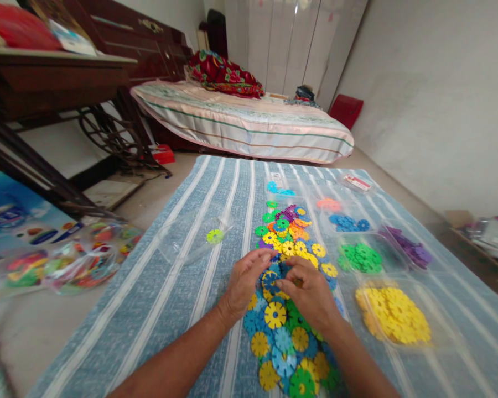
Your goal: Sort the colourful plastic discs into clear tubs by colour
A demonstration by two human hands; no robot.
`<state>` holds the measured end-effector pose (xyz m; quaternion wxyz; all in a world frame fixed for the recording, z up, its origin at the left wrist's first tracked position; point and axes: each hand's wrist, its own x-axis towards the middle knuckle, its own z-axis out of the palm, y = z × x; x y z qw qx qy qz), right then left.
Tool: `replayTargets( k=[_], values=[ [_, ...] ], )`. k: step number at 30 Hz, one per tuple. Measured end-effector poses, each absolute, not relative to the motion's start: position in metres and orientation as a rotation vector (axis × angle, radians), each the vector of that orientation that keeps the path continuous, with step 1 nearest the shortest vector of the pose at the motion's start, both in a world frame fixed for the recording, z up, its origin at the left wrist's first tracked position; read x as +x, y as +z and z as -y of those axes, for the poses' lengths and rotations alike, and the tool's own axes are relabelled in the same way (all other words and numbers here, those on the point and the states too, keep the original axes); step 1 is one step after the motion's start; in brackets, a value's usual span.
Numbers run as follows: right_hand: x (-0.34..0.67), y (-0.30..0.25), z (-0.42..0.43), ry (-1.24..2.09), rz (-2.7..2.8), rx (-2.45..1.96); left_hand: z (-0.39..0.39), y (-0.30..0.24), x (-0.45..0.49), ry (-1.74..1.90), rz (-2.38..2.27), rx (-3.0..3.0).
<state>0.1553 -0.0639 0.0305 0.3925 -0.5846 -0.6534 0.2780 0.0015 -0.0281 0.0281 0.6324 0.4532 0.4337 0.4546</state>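
Note:
A long pile of notched plastic discs [275, 314] in yellow, blue, green, orange and purple runs down the middle of the table. My left hand [245, 280] is over the pile's left side, its thumb and index finger pinched together. Whatever sits between those fingertips is too small to make out. Across from it, my right hand [313, 293] has its fingers curled inward, with a bit of yellow showing under them. What it grips is hidden. To the left, one lime-green disc [214, 236] lies in a clear plastic tray [178, 243].
Clear boxes on the right hold sorted discs: yellow [398, 315], green [361, 257], purple [410, 247], blue [348, 223] and orange [328, 204]. Light-blue discs [280, 189] lie in a far box. Bags of colourful pieces [83, 262] rest left of the striped tablecloth [149, 309]. A bed [249, 127] stands beyond.

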Motion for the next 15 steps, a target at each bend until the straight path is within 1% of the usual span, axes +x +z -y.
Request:
replayTargets(
  k=[4,7,11,15],
  values=[
    [0.163,0.031,0.066,0.604,1.573,-1.504,0.032,0.033,0.003,0.975,-1.017,1.129],
    [0.175,0.037,0.071,0.454,1.573,-1.515,0.035,0.033,0.003,0.937,-1.048,1.201],
    [0.219,0.052,0.087,0.129,1.581,-1.595,0.034,0.027,0.001,0.926,-1.147,1.395],
    [0.283,0.065,0.109,-0.239,1.553,-1.855,0.027,0.026,-0.005,0.914,-1.366,1.734]
  ],
)
